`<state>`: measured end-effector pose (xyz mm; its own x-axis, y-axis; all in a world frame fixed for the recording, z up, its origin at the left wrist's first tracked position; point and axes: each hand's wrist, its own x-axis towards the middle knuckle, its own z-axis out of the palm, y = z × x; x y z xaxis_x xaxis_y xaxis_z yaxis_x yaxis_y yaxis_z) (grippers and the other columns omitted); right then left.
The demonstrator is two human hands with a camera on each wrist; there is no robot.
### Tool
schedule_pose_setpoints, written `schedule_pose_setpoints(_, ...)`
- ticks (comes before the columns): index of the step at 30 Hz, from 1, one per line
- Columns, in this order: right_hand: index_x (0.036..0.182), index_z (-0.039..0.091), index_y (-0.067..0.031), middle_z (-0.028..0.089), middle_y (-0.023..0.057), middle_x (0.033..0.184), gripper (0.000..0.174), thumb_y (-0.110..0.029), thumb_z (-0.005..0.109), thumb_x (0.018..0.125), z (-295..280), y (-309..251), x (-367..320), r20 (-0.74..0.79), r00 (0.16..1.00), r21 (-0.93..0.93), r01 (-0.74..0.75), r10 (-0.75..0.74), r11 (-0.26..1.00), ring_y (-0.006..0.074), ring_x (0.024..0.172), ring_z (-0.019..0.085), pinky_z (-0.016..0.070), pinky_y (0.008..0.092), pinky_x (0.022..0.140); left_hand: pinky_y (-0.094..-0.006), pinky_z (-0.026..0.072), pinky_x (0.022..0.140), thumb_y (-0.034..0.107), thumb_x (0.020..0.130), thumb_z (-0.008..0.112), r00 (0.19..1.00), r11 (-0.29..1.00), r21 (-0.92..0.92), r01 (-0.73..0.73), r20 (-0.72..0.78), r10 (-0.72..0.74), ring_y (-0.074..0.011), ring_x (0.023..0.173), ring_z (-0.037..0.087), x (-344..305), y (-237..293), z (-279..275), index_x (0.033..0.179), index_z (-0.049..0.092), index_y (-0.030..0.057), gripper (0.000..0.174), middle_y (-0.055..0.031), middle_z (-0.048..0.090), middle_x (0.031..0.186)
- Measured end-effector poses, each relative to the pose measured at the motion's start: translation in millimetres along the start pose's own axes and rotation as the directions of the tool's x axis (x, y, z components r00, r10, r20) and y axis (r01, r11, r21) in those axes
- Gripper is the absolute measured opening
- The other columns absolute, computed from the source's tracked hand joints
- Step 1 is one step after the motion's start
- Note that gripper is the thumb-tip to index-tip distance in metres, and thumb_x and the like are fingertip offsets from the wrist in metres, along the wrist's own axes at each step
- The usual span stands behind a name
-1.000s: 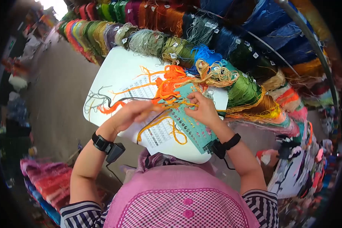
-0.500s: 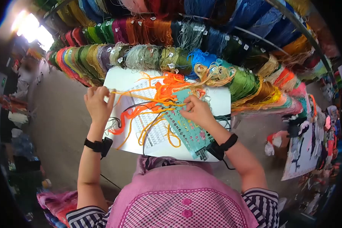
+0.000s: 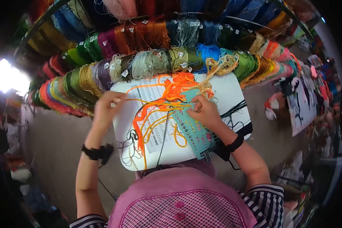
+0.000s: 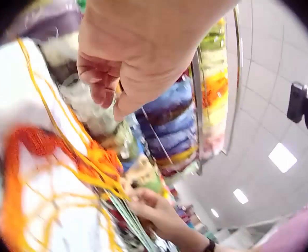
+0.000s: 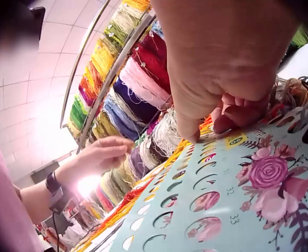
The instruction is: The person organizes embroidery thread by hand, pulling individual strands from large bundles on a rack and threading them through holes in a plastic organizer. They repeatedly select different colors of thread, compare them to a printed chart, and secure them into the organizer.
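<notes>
Teal card: slanted across the desk (image 3: 226, 85), right of the middle; rows of holes, flower print at one end. Card (image 3: 195, 133) pinned at its upper right edge, presumably so that it doesn't slide when strands are pulled.
Yellow strands (image 3: 152, 102): run from the card's left edge toward the left hand; probably drawn out sideways to be kept apart from the rest.
Right grip: card edge pinched by the right hand (image 3: 205, 111), thumb on the face, fingers curled in; whether a strand is also caught there can't be told.
Right arm: brought in from the right, forearm angled up, wrist over the card.
Left grip: left hand (image 3: 107, 108) blurred, fingers bent; can't tell whether the strand end is pinched.
Left arm: forearm raised, hand lifted beside the desk's left edge.
Orange bundle (image 3: 176, 87): heaped above the card, tail trailed leftward, over the printed sheet (image 3: 155, 138).
Outer edge: thread hanks (image 3: 150, 64) hung in rows behind the desk, tagged.
</notes>
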<state>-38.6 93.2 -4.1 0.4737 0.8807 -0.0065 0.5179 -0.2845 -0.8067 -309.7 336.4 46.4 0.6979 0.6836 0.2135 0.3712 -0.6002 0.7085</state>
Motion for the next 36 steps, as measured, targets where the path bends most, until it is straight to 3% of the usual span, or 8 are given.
schedule_pose_setpoints(2,0.101,0.053,-0.005,0.058,0.0033,0.065,0.04,-0.019,0.078,0.073,18.9,-14.1,-9.7,-0.048,0.998,0.001,-0.041,0.041,0.999,0.0173,0.059,0.059,0.046,0.0317,0.055,-0.0306,0.0502,0.07,0.007,0.079,0.071,0.974,0.968,-0.234,-0.096,0.176,0.139,-0.0194,0.08,0.062,2.4,23.5,39.3,0.098,0.072,0.0086,0.02,-0.0075,0.065,0.094)
schedule_pose_setpoints(5,0.101,0.053,-0.0051,0.057,0.003,0.065,0.04,-0.02,0.078,0.073,46.1,-33.7,-26.3,-0.122,0.986,0.042,-0.108,0.112,0.993,0.0161,0.059,0.058,0.0461,0.0314,0.056,-0.0299,0.0492,0.068,0.007,0.081,0.07,0.905,0.925,-0.257,-0.278,0.254,0.342,-0.0188,0.082,0.06,3.5,46.0,81.0,0.101,0.069,0.0088,0.02,-0.0054,0.059,0.09)
schedule_pose_setpoints(14,0.1,0.054,-0.0055,0.057,0.0034,0.066,0.041,-0.022,0.079,0.072,68.1,-49.2,-44.7,-0.26,0.949,0.055,-0.169,0.177,0.984,0.0161,0.059,0.059,0.0465,0.0307,0.056,-0.0395,0.0506,0.069,0.007,0.079,0.062,0.732,0.767,0.158,-0.622,0.464,0.499,-0.0287,0.085,0.062,8.2,47.8,67.8,0.089,0.062,0.0083,0.01,-0.0079,0.058,0.084)
schedule_pose_setpoints(21,0.097,0.056,-0.0054,0.059,0.0057,0.066,0.037,-0.022,0.077,0.072,79.4,-46.8,-43.2,-0.384,0.902,0.024,-0.206,0.199,0.978,0.0234,0.061,0.061,0.0473,0.0362,0.057,-0.0415,0.0527,0.068,0.01,0.076,0.065,0.924,0.682,0.63,-0.373,0.186,0.334,-0.0316,0.08,0.064,49.2,-27.8,-8.5,0.087,0.066,0.0088,0.012,-0.0118,0.063,0.087)
schedule_pose_setpoints(23,0.098,0.055,-0.0053,0.058,0.0047,0.065,0.037,-0.021,0.078,0.072,84.2,-50.5,-40.1,-0.416,0.886,0.01,-0.22,0.204,0.975,0.0197,0.059,0.06,0.0464,0.0332,0.056,-0.042,0.0529,0.07,0.017,0.08,0.066,0.916,0.842,0.367,-0.395,0.225,0.332,-0.0325,0.08,0.066,36.3,-11.3,-2.2,0.093,0.069,0.0104,0.015,-0.0134,0.067,0.09)
schedule_pose_setpoints(25,0.099,0.054,-0.0052,0.057,0.0037,0.064,0.038,-0.02,0.078,0.073,94.4,-57.1,-40.5,-0.437,0.871,0.007,-0.247,0.225,0.969,0.0159,0.058,0.058,0.0455,0.0301,0.055,-0.0441,0.0521,0.073,0.027,0.085,0.063,0.846,0.972,0.091,-0.218,0.515,0.142,-0.0338,0.079,0.066,22.3,8.9,20.2,0.098,0.07,0.0108,0.022,-0.0148,0.07,0.086)
schedule_pose_setpoints(27,0.1,0.052,-0.0057,0.056,0.0023,0.063,0.038,-0.017,0.078,0.073,100.8,-66.6,-43.0,-0.517,0.829,0.056,-0.215,0.213,0.975,0.0132,0.056,0.055,0.0441,0.0281,0.054,-0.0365,0.053,0.07,0.02,0.084,0.067,0.8,0.882,-0.072,-0.466,0.39,0.455,-0.0285,0.079,0.067,8.0,25.6,43.5,0.1,0.069,0.0105,0.019,-0.0109,0.066,0.092)
schedule_pose_setpoints(36,0.102,0.047,-0.0068,0.055,0.0038,0.062,0.043,-0.018,0.077,0.073,138.5,-96.0,-54.9,-0.612,0.721,0.152,-0.295,0.325,0.943,0.0185,0.055,0.057,0.0453,0.0332,0.052,-0.0432,0.0507,0.066,0.015,0.078,0.065,0.642,0.752,-0.19,-0.631,0.417,0.644,-0.0331,0.072,0.062,15.5,16.5,81.1,0.08,0.067,0.0065,0.01,-0.0115,0.062,0.083)
